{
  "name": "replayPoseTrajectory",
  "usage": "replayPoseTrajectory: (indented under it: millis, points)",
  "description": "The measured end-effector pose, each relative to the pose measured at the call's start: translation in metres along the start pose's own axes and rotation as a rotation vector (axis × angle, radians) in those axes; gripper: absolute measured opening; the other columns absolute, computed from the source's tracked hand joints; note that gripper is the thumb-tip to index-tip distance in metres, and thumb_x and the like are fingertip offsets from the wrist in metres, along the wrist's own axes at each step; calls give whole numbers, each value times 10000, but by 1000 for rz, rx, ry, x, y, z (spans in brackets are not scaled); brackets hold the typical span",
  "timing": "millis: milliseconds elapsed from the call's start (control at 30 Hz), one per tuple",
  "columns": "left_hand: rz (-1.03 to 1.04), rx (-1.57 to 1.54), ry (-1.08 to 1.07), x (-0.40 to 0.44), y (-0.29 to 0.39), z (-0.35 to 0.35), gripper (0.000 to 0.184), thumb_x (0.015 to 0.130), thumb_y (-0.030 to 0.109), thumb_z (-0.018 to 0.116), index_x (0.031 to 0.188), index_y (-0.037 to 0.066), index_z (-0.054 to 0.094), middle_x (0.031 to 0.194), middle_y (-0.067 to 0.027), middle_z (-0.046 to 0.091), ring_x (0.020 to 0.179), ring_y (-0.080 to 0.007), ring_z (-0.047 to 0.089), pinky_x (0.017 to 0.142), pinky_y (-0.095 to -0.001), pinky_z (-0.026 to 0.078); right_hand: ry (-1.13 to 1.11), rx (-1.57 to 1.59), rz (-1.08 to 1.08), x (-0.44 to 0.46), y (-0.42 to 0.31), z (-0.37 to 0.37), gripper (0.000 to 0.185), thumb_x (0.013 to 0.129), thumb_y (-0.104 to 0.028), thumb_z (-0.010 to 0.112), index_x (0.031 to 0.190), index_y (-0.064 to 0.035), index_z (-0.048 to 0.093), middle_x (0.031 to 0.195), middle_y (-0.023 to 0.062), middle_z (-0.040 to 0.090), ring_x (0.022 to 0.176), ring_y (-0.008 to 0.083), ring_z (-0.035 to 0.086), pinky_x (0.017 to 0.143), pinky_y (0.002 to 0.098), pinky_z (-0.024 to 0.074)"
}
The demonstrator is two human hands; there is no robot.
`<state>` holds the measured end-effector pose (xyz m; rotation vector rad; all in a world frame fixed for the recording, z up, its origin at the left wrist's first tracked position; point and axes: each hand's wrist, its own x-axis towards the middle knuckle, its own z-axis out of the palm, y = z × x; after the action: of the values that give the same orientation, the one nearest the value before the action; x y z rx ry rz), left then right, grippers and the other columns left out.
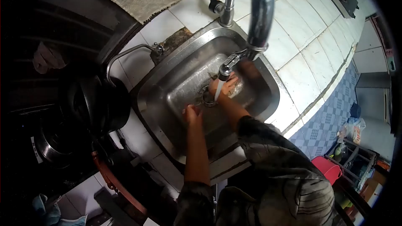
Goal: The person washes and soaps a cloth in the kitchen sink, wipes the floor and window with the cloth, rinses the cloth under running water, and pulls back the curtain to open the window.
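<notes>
Water runs from the chrome faucet into a stainless steel sink. My right hand is under the stream, low in the basin beside the drain. Its fingers are stretched out and point to the far right side. Some pale pieces show near these fingers, too small to name. My left hand is over the left part of the basin, apart from the right hand. Its fingers are curled in, and whatever they may hold is hidden.
A black pot or kettle stands left of the sink, near a stove. A curved metal spout rises at the sink's left edge. White tiled counter extends right. A pink tub is on the floor at lower right.
</notes>
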<state>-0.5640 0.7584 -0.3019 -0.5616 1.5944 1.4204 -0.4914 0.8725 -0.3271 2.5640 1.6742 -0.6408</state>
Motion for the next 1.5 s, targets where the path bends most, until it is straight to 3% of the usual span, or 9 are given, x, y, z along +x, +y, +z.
replayPoseTrajectory:
  millis: [100,433,600,667,800,1133,1233,1400,1500]
  points:
    - [208,-48,203,-8,17,-13,207,824,224,451,852,35,529,743,-64,515,704,-210,495,737,-422,433,87,85,-410,12,-22,142,554,825,-291,428,1316,-102,256,1399,118,112,1274,363,87,994,502,168]
    - [484,-140,235,22,18,-53,212,797,103,484,988,13,502,826,-70,534,696,-151,485,624,-254,403,-154,-160,-1901,-70,-1,81,491,771,-266,493,1247,-229,379,1330,56,289,1217,296,261,939,543,261]
    - [355,-19,367,1,7,-48,221,777,60,500,991,5,500,914,-86,530,777,-165,510,673,-282,421,379,-205,-1562,10,3,49,465,711,-248,526,1170,-244,450,1238,61,378,1093,290,366,738,509,401]
    - [334,52,368,0,6,-43,234,767,34,505,998,-1,497,942,-89,529,804,-173,517,690,-295,425,22,-282,-1324,28,21,13,635,656,-410,622,1215,-201,403,1302,91,311,1188,323,285,827,554,351]
    - [1350,520,562,-12,48,-6,338,721,61,618,1019,-21,481,936,-137,527,784,-257,528,723,-336,425,-306,-340,-908,37,51,-37,592,680,-277,630,1212,-175,390,1318,139,274,1186,384,255,935,460,328]
    - [1536,552,367,0,125,23,138,739,137,613,818,38,559,731,-115,533,692,-283,520,622,-370,418,-61,-758,-1112,73,124,30,451,761,-174,556,1194,-140,438,1215,134,379,1091,374,398,840,440,417]
    - [1666,648,382,14,123,5,73,782,125,541,779,55,561,741,-104,540,699,-299,523,620,-388,416,-406,-771,-1101,10,93,-10,398,771,-194,550,1133,-42,486,1189,163,404,1042,376,451,810,459,429]
    - [1425,1006,308,34,96,-17,17,739,78,536,749,68,546,744,-118,562,726,-328,538,649,-399,424,-844,-547,-1299,-63,74,69,198,721,-162,531,878,-57,592,1109,151,457,921,325,528,725,409,488]
    - [1045,1250,127,28,81,-19,115,664,35,562,775,57,539,746,-126,587,743,-338,558,667,-386,432,-606,-178,-1973,-95,56,100,295,789,-193,473,1048,-53,494,1097,160,482,949,334,513,803,421,434]
